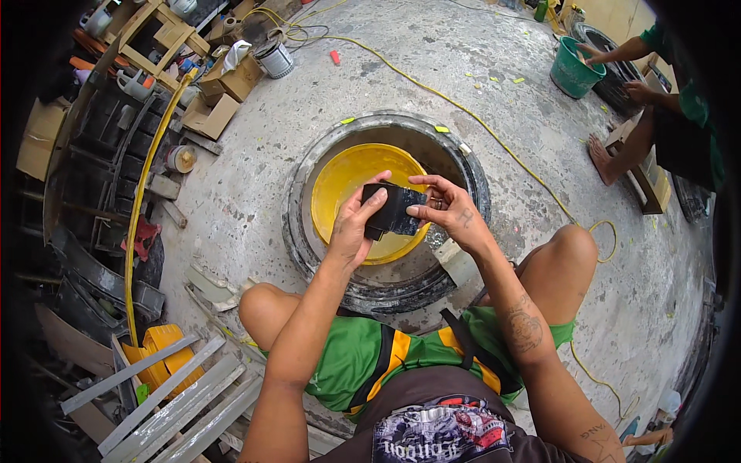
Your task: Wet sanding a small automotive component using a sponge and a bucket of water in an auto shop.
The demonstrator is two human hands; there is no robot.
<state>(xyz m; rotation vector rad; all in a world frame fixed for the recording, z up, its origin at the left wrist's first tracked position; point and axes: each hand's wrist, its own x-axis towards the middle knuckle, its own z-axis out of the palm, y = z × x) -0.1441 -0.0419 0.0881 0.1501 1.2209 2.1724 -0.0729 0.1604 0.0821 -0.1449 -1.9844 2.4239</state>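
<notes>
Watching remotely, I judge the step in hand to be two-handed handling of a black block (398,207), held above the yellow basin (330,174) that sits within a tyre (394,299) on the floor (324,81). I see the left hand (360,220) curled around the block's left side, thumb across its face, while the right hand (457,210) pinches the speckled right edge, fingers partly bent. I think any next move calls for a steady left grip, since that edge looks slick.
</notes>
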